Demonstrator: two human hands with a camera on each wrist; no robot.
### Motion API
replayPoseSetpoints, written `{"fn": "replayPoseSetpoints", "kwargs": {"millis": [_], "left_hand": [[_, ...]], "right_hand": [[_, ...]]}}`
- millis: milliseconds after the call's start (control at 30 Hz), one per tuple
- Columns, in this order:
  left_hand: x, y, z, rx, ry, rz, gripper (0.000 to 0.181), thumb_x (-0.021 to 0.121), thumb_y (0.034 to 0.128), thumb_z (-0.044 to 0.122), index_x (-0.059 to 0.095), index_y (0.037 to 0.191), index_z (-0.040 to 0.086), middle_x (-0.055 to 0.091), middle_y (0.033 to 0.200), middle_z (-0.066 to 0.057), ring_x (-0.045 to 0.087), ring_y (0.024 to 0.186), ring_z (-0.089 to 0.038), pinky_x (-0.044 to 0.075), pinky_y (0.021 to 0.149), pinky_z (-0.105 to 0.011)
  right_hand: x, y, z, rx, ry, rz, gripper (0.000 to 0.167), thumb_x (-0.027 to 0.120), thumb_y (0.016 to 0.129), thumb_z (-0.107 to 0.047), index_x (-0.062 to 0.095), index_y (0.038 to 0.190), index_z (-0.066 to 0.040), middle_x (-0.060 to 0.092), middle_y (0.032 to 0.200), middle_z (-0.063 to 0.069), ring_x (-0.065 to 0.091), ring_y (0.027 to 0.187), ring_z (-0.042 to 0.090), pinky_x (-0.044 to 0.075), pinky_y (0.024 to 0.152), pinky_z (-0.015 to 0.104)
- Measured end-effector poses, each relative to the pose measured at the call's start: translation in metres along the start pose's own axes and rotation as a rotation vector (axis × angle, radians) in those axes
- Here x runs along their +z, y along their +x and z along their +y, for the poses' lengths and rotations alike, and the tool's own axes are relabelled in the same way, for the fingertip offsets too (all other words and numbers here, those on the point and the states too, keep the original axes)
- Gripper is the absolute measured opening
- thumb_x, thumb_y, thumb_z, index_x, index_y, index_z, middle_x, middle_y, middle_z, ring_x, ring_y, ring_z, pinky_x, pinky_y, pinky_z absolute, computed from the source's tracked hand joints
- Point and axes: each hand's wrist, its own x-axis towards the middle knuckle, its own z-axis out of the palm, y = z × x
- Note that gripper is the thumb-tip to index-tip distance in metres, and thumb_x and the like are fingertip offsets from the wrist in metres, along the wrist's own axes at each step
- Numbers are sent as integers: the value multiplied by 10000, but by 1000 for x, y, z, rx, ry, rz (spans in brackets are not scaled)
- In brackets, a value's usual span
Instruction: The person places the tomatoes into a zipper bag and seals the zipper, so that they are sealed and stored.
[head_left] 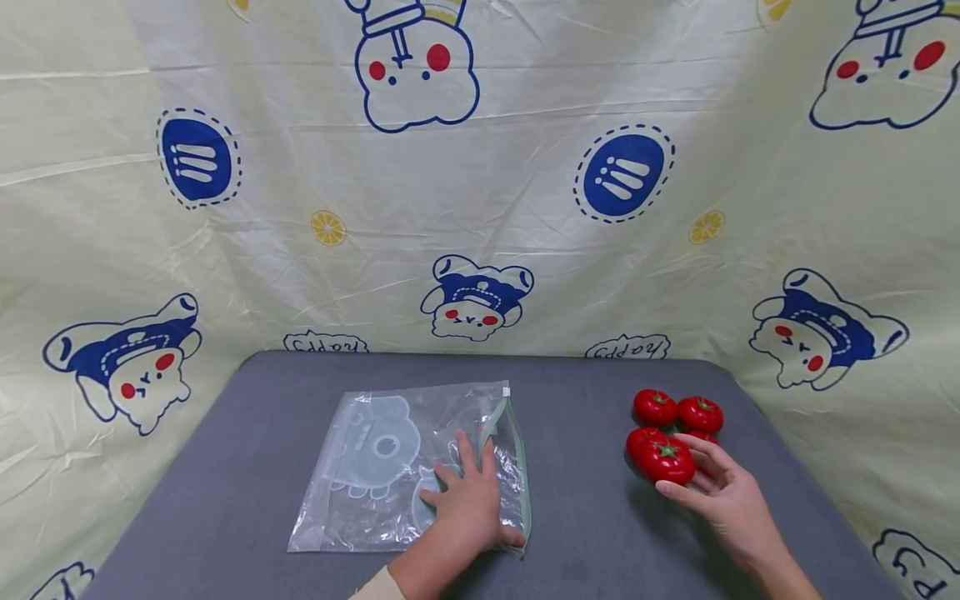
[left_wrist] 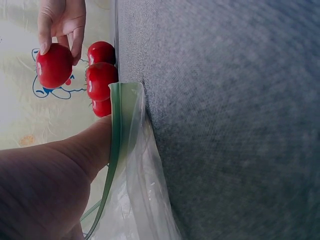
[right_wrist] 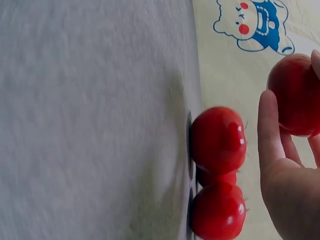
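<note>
My right hand point(head_left: 731, 500) holds a shiny red tomato point(head_left: 667, 464) with a green star-shaped top between thumb and fingers. In both wrist views this tomato hangs in the air, apart from the table. Several more red tomatoes point(head_left: 655, 407) stand grouped just beyond it; one is partly hidden by the hand. My left hand point(head_left: 471, 500) rests with spread fingers on a clear zip bag point(head_left: 322, 525) with a pale printed animal. Its thumb lies by the bag's green-edged mouth point(left_wrist: 116, 135), which stands raised in the left wrist view. Part of the thumb is hidden behind that edge.
A grey cloth-covered table point(head_left: 577, 500) lies under everything. Behind it and at both sides hangs a cream curtain point(head_left: 525, 183) with blue cartoon bears. The tomatoes stand near the table's right edge, the bag left of the middle.
</note>
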Motion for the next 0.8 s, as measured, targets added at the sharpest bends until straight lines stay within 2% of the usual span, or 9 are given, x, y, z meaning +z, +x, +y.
{"fn": "replayPoseSetpoints", "kwargs": {"millis": [133, 400, 633, 800], "left_hand": [[1, 0, 0, 1, -3, 1, 1424, 998, 460, 590, 257, 1615, 208, 82, 1713, -209, 337, 1404, -641, 362, 968, -843], [0, -1, -1, 9, -3, 6, 1420, 998, 464, 585, 260, 1614, 199, 86, 1711, -213, 337, 1400, -646, 361, 965, -845], [0, -2, -1, 17, -1, 22, 1419, 1002, 454, 581, 273, 1609, 194, 102, 1706, -219, 344, 1393, -650, 368, 956, -845], [-1, -4, 0, 21, 1, 27, 1416, 1003, 451, 579, 279, 1605, 191, 114, 1702, -223, 352, 1388, -649, 379, 949, -840]], "right_hand": [[6, -2, -2, 27, 1, 0, 792, 815, 888, -328, 404, 1549, -185, 410, 1545, 154, 565, 1001, -115, 590, 835, 207], [20, -4, -5, 15, 75, -49, 755, 799, 906, -235, 409, 1548, -170, 436, 1513, 123, 609, 1033, -70, 601, 840, 241], [38, -4, -9, -63, 150, -89, 704, 806, 886, -139, 459, 1498, -131, 571, 1301, -139, 650, 1078, 16, 605, 847, 256], [50, -5, -12, -101, 194, -144, 668, 799, 881, -94, 481, 1468, -124, 609, 1268, -114, 682, 1081, 58, 609, 853, 270]]}}
